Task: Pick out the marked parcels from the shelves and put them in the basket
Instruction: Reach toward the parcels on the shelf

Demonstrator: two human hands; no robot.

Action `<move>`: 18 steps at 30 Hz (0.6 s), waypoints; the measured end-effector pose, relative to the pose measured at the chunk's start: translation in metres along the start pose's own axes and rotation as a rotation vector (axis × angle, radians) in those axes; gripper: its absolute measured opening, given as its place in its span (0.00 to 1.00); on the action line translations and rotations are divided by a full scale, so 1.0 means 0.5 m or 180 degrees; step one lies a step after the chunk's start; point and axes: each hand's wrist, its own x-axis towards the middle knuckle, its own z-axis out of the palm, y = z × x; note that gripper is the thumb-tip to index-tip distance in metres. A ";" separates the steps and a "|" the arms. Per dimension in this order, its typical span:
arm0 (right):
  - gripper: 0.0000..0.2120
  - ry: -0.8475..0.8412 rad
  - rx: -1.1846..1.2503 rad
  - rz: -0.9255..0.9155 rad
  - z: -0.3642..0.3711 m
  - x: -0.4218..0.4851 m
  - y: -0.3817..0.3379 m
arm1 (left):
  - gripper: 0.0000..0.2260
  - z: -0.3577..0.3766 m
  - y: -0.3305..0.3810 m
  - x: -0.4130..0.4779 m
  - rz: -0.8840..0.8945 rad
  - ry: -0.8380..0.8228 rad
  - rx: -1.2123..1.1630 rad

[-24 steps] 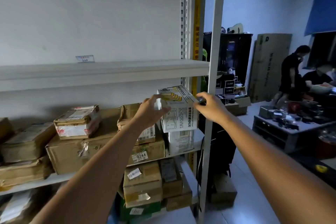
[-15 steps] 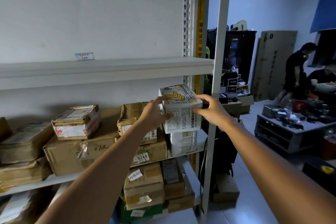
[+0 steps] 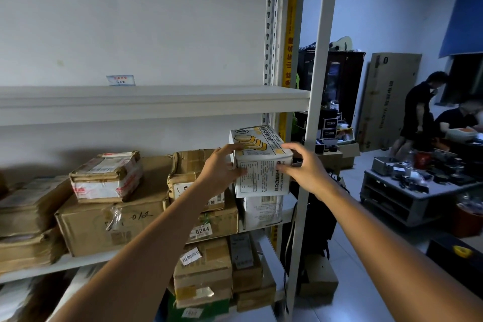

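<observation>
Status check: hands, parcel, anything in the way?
Both grip the white toast box: left hand, right hand. A second white box directly beneath. In the way: shelf post close beside right hand.

Holds taped brown cardboard parcels (image 3: 109, 225) along the middle board (image 3: 65, 264) of a white metal shelf unit (image 3: 156, 106), white box (image 3: 262, 213) at right end

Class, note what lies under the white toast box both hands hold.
Under the toast box lies another white box bearing a barcode label. Its top is covered, so contact cannot be judged.
</observation>
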 end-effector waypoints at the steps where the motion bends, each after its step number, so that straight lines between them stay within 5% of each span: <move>1: 0.29 0.0020 0.0033 -0.0004 0.000 -0.002 -0.001 | 0.26 -0.002 -0.001 -0.002 -0.0001 -0.0006 -0.0082; 5: 0.34 -0.0013 0.0208 0.0058 0.003 -0.008 -0.004 | 0.32 -0.005 -0.005 -0.007 -0.0083 -0.0038 -0.0226; 18: 0.28 -0.0041 0.0541 0.0208 0.014 -0.014 0.005 | 0.36 -0.009 0.007 -0.023 -0.0171 0.0000 -0.0541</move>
